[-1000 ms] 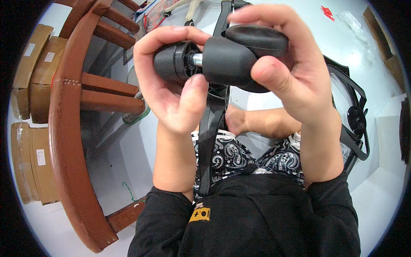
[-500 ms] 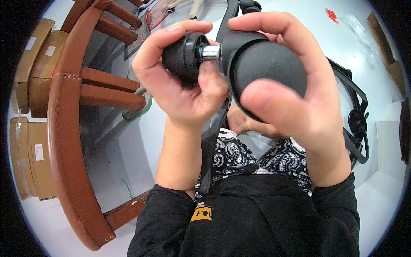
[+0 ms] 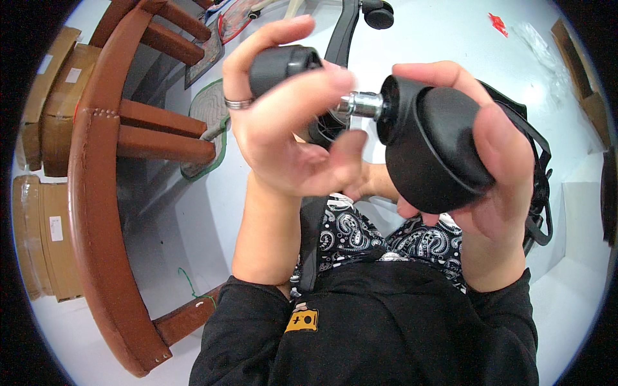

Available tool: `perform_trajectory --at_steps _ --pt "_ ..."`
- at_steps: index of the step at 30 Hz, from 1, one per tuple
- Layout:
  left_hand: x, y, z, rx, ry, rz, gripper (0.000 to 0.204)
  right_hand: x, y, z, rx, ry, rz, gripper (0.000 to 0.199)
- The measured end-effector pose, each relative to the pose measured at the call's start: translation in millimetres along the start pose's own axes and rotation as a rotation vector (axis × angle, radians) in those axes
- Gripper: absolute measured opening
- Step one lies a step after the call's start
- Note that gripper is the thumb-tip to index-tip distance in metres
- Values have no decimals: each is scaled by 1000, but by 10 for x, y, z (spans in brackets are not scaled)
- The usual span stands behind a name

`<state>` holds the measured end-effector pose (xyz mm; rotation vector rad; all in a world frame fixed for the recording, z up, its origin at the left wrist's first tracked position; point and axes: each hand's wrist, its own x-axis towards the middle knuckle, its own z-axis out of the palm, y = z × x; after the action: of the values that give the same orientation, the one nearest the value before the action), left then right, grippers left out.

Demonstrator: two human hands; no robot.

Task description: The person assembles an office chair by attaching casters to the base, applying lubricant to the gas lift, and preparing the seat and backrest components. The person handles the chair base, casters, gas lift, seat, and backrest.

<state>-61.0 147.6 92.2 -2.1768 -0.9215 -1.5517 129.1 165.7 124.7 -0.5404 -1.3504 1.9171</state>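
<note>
My right hand grips a black chair caster, its fingers and thumb around the wheel. The caster's shiny metal stem points left toward my other hand. My left hand, wearing a ring, curls around a black rounded part, whose kind I cannot make out. Its fingers are blurred near the stem's tip. Below and behind the hands is a black chair-base leg, partly hidden, with another caster at its far end.
A brown padded frame with bars stands at the left, beside stacked cardboard boxes. Black chair parts lie at the right. Clear plastic film and a red scrap are on the floor at the far right.
My right hand has moved right and down with the caster, turning it so its stem shows. The left hand's fingers have spread and shifted, and the hands are farther apart.
</note>
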Motion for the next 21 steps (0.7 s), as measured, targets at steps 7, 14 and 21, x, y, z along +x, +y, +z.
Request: perform_trajectory --at_steps 7,14,21 --pt "-42 -32 42 -98 89 -66 25 -7 -1 -10 -1 -26 -7 72" --pt "-69 -100 101 -205 208 -45 25 -15 23 63 -70 105 -13 82" --pt "-59 -91 108 -220 229 -43 38 -25 21 94 -69 93 -49 76"
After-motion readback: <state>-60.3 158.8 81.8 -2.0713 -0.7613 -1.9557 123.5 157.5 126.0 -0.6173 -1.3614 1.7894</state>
